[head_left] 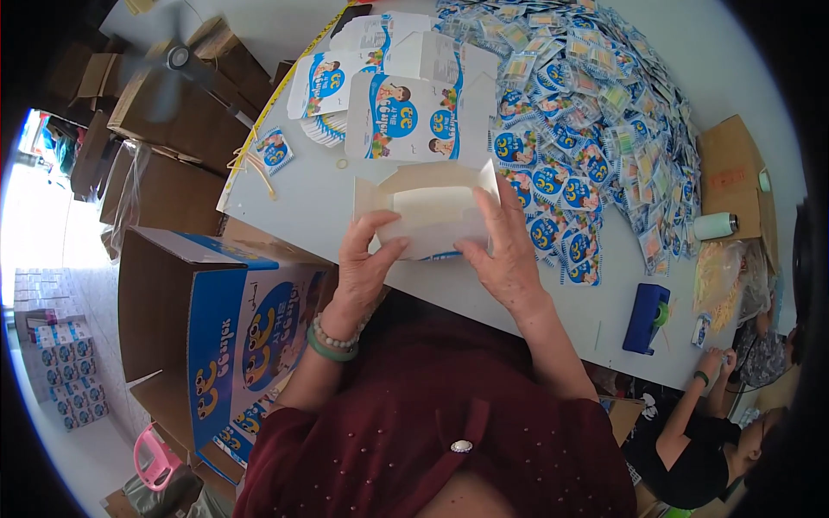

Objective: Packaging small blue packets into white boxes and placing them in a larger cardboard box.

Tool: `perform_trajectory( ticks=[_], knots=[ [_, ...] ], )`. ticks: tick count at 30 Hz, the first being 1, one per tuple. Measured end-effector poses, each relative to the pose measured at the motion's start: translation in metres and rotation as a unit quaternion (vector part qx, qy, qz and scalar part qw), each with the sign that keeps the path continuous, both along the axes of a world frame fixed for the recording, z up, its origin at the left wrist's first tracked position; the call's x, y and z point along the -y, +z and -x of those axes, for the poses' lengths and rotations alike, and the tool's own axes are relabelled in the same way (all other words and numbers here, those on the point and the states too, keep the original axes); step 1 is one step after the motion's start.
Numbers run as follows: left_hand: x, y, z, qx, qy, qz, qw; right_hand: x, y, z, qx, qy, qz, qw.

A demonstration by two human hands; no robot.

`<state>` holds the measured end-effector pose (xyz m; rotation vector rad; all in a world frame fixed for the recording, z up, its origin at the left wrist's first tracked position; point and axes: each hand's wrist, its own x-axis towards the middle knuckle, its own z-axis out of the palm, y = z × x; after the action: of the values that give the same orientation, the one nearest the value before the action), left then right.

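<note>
Between both hands, near the table's front edge, is a small paperboard box (434, 207). Its open top and pale inside face up, with flaps standing at its ends. My left hand (367, 259) grips the left side, thumb and fingers pinching the near wall. On the right side, my right hand (503, 250) has its fingers along the end flap and its thumb on the near wall. Just beyond the box lie flat printed cartons (404, 121) in white and blue, overlapping in a stack. A large heap of small blue-and-clear packets (574, 142) spreads to the right of them.
A blue tape dispenser (646, 319) and a pale green bottle (716, 226) sit at right, near a cardboard box (732, 168) and a bag of rubber bands (718, 281). Left stands a large open blue carton (211, 345). A fan (177, 59) is far left. Another person (686, 449) works lower right.
</note>
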<state>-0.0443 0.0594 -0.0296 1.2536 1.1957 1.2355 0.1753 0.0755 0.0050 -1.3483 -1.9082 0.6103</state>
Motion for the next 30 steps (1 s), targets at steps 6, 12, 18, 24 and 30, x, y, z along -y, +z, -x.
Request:
perform_trajectory(
  ticks=[6, 12, 18, 24, 30],
  knots=[
    [0.004, 0.026, -0.007, -0.143, -0.007, -0.201, 0.969, 0.007, 0.037, 0.010, 0.281, -0.060, -0.199, 0.937],
    [0.003, 0.026, -0.016, -0.188, 0.014, -0.218, 0.957, 0.020, 0.050, 0.029, 0.224, 0.096, -0.274, 0.930],
    [0.011, 0.022, -0.016, -0.201, 0.041, -0.238, 0.949, 0.001, 0.057, 0.029, 0.373, 0.213, 0.023, 0.903],
    [0.007, 0.011, -0.012, -0.261, 0.066, -0.232, 0.935, -0.011, 0.038, 0.046, 0.344, 0.238, 0.004, 0.908],
    [0.002, 0.015, -0.016, -0.281, 0.059, -0.249, 0.925, -0.028, 0.039, 0.042, 0.337, 0.209, 0.111, 0.911]
  ],
)
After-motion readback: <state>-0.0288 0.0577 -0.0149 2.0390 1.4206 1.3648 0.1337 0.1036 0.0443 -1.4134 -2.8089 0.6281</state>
